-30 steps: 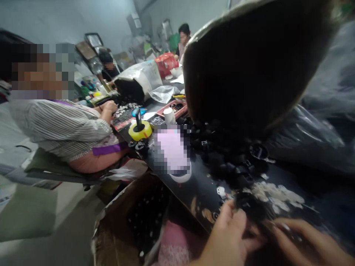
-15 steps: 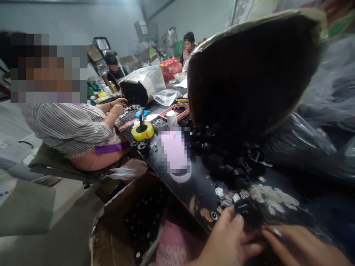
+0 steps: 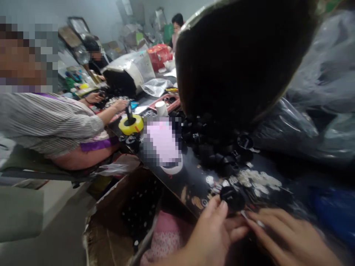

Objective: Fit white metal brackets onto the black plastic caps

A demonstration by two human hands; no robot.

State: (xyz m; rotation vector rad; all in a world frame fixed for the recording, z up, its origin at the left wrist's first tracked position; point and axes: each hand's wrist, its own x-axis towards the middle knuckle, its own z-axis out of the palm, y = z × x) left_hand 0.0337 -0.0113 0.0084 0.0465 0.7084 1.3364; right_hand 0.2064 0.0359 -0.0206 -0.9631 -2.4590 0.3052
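My left hand [image 3: 212, 227] grips a round black plastic part [image 3: 232, 198] between thumb and fingers, its flat face turned up. Close beside it on the right, my right hand [image 3: 291, 231] has its thumb and fingers pinched together near the part's lower edge. Something small and pale shows at those fingertips, but blur hides whether it is a piece or a nail. Just beyond the hands lies a heap of small white flat pieces [image 3: 259, 181] on the dark table [image 3: 191, 175]. A few small white and metal bits [image 3: 212, 181] lie left of the heap.
A large sack [image 3: 181, 70] lies open, with black parts [image 3: 213, 147] spilling out. Left stand a yellow tape roll [image 3: 124, 127], a white cup [image 3: 161, 109] and a pink tray [image 3: 176, 106]. Below the edge is an open carton [image 3: 102, 236]. A co-worker in stripes [image 3: 63, 125] sits left.
The view has turned slightly, so things sit further left and higher. The black part's face now shows more clearly in my left hand. The co-worker's hands have moved apart.
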